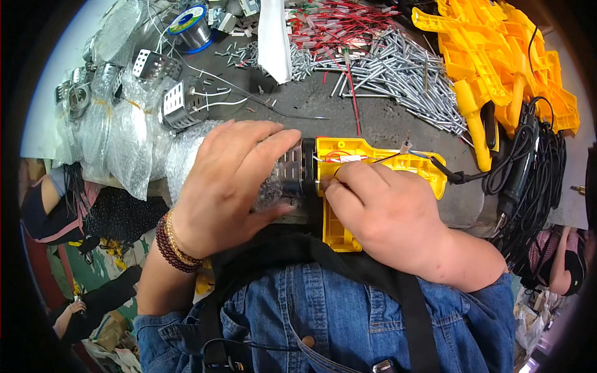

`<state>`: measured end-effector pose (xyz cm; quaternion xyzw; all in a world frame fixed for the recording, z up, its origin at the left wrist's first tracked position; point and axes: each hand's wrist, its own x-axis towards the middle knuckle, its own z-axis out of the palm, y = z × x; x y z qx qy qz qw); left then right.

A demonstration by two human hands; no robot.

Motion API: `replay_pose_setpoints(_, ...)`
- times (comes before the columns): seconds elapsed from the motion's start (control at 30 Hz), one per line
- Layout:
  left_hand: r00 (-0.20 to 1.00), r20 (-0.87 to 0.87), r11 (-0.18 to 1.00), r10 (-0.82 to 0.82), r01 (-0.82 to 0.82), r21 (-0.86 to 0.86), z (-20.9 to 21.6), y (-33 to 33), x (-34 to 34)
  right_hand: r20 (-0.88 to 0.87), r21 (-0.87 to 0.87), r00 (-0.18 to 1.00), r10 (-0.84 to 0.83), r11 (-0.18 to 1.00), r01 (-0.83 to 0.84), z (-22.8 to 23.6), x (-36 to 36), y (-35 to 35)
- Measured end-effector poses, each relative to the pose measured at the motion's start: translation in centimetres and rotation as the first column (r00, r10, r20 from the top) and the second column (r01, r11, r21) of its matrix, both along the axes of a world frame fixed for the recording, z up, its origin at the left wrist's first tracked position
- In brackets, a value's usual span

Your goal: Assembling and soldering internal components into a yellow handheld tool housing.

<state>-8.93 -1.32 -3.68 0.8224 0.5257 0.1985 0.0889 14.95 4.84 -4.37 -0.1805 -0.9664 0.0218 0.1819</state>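
Note:
My left hand (227, 171) is wrapped round a perforated metal cylinder (290, 169), partly in bubble wrap (268, 194). The cylinder's black collar (308, 166) meets a yellow plastic tool shell (342, 239) whose open side faces up. Inside the shell lie thin red, white and blue wires. A black power cord (453, 178) leaves its right end. Above the shell my right hand (388, 214) has its fingers curled and pressed together at the inner edge near the collar. Whatever those fingertips pinch is hidden beneath them.
Long screws (398, 78) and red wires (339, 25) cover the back of the table. Yellow shells (497, 56) are heaped back right, above a soldering iron (519, 177) and black cords. Bubble-wrapped perforated cylinders (180, 102) and a solder spool (189, 28) stand left. Other people sit at both sides.

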Motion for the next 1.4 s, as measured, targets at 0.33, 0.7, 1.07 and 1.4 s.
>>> replay_pose_setpoints(0.33, 0.994, -0.107, 0.987, -0.018, 0.001, -0.158, 2.1, 0.4, -1.2, -0.320, -0.072, 0.917, 0.237, 0.959, -0.274, 4.6, 3.3, 3.3)
replay_pose_setpoints(0.7, 0.978, 0.176, 0.713, -0.112, 0.203, -0.671, 6.6, 3.5, -0.8, -0.419, 0.021, 0.860, -0.290, 0.944, 0.328, 3.5, 11.6, 4.1)
replay_pose_setpoints(1.07, 0.994, -0.042, 0.995, -0.098, 0.098, 0.002, 2.4, 2.1, 1.7, -0.144, -0.059, 0.985, -0.098, 0.994, 0.091, 0.7, 9.5, 4.3)
replay_pose_setpoints(1.4, 0.998, 0.059, 1.000, 0.007, -0.008, 0.016, 1.0, 4.7, 5.2, -0.307, -0.078, 0.951, -0.031, 0.997, 0.007, 1.6, 3.4, 4.7)
